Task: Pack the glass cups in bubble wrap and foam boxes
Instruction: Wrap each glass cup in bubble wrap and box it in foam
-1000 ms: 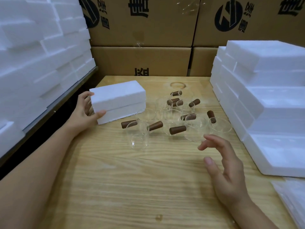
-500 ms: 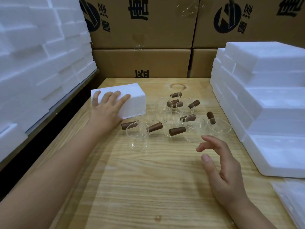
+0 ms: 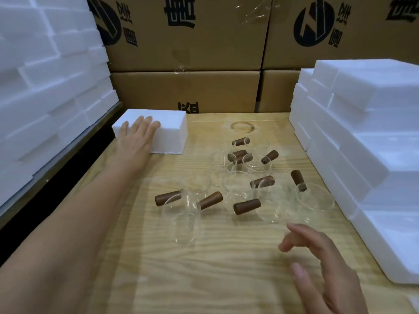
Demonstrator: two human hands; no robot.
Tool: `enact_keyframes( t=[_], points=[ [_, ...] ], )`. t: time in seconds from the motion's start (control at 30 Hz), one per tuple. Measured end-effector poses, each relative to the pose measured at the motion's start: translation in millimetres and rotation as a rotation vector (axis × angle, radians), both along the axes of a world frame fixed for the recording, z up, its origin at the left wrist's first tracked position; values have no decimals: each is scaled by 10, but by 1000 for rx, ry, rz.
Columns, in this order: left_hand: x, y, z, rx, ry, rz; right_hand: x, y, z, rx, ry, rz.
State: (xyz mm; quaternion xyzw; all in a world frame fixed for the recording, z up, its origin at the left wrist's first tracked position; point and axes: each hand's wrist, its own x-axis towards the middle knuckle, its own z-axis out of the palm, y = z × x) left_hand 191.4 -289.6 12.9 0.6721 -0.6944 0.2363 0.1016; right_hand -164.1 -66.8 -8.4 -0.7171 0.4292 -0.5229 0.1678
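Observation:
Several clear glass cups (image 3: 235, 191) with brown wooden handles stand bunched in the middle of the wooden table (image 3: 204, 279). A closed white foam box (image 3: 169, 131) lies at the table's far left corner. My left hand (image 3: 133, 137) rests flat on the box's near left part, fingers straight. My right hand (image 3: 317, 266) hovers open above the table at the near right, fingers spread and loosely bent, a little short of the nearest cups and holding nothing.
Stacks of white foam boxes (image 3: 362, 137) line the table's right side, and more foam boxes (image 3: 45, 87) are piled on the left beyond the table edge. Brown cardboard cartons (image 3: 192, 41) form a wall at the back. A plastic sheet corner (image 3: 413, 304) shows at the bottom right.
My left hand has slid the foam box away from the cups to the table's far left corner, going from gripping its side to lying flat on top. My right hand barely moved.

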Motion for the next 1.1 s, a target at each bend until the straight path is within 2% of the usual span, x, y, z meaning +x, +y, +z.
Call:
enact_keyframes(
  t=[0.3,0.43,0.5,0.6,0.73,0.8,0.93,1.1],
  points=[
    [22,-645,31,1,63,60,-165,-265,-75,106,101,105],
    [75,-699,31,30,125,19,-162,-233,-108,133,82,121],
    [81,-619,45,-18,174,-18,-114,-186,-104,117,51,62],
    [3,-324,45,-142,433,-21,-9,-106,-77,97,8,-79],
    [-168,251,67,-343,1060,97,23,-67,-2,93,74,-160],
    [-292,590,96,-373,1325,139,8,-64,18,90,122,-146],
    [-668,1311,75,-362,1618,67,2,-68,12,149,153,-146],
    [-1332,1973,-93,-398,1781,54,-7,-58,5,232,175,-125]
  ],
)
